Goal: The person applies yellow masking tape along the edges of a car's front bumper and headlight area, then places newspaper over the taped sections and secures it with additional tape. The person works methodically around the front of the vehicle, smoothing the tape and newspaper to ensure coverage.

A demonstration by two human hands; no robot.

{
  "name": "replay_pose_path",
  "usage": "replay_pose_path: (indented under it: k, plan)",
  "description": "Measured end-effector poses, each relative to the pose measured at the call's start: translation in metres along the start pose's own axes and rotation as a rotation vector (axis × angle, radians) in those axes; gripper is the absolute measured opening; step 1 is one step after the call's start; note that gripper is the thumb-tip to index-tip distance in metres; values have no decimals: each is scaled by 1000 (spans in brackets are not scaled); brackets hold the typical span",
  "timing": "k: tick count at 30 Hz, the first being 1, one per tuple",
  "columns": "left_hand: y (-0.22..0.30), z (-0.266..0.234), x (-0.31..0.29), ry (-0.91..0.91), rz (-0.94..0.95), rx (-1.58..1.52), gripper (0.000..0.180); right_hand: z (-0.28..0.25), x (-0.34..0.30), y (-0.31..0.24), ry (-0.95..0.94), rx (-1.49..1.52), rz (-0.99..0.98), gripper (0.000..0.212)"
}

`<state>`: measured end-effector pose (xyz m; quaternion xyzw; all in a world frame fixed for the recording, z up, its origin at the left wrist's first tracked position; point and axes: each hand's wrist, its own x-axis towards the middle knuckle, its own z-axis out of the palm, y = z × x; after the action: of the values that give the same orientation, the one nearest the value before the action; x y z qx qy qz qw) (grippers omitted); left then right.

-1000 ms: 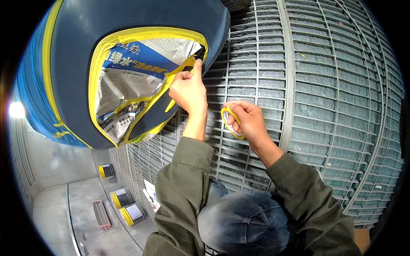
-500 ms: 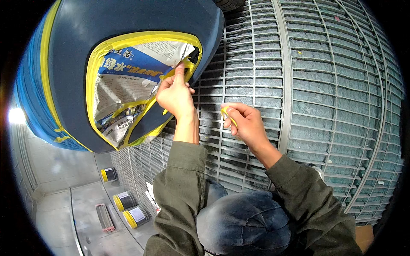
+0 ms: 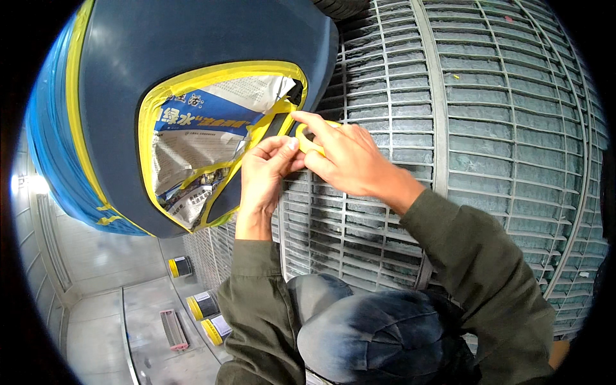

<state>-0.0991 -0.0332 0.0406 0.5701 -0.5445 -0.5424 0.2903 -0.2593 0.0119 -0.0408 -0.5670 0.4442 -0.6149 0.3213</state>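
Observation:
In front of me is a dark blue-grey curved vehicle panel (image 3: 199, 32). Newspaper (image 3: 205, 144) covers an opening in it, bordered by yellow masking tape (image 3: 146, 128). My right hand (image 3: 359, 160) grips a roll of yellow masking tape (image 3: 310, 146), whose ring shows between thumb and fingers beside the opening's right corner. Close against it, my left hand (image 3: 260, 176) pinches with thumb and fingertips at the tape; the exact piece between them is hidden. A dark strip of the panel shows just above the left fingers.
Metal floor grating (image 3: 513, 160) spreads to the right and beneath me. Blue plastic sheeting (image 3: 48, 141) wraps the panel's left side. A tire (image 3: 343, 6) sits at the top. Several yellow-and-dark cans (image 3: 204, 305) and a long pinkish fixture (image 3: 173, 329) are at lower left. My knees (image 3: 372, 333) are bent below my hands.
My right hand has moved up and left with the yellow tape, meeting my left hand. My left hand has come down from the newspaper's right corner. The view has shifted slightly.

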Motion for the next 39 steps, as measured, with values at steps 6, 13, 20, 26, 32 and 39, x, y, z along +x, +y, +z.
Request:
replay_pose_path:
  k: [6,13,20,26,32,39]
  plan:
    - [-9,-16,8,403,272,-159,19,-23,47,-5,-197,-625,-104,24]
    - [-12,6,22,528,273,-247,24,-21,65,6,97,-720,-283,13]
    - [-12,25,34,739,294,-138,22,-12,75,12,129,-714,-252,15]
    - [-22,29,33,625,292,-60,29,-12,82,12,108,-730,-195,15]
    - [-11,42,42,589,273,28,32,-12,84,11,88,-735,-196,15]
    - [-6,55,42,590,247,95,36,-14,84,14,89,-710,-177,15]
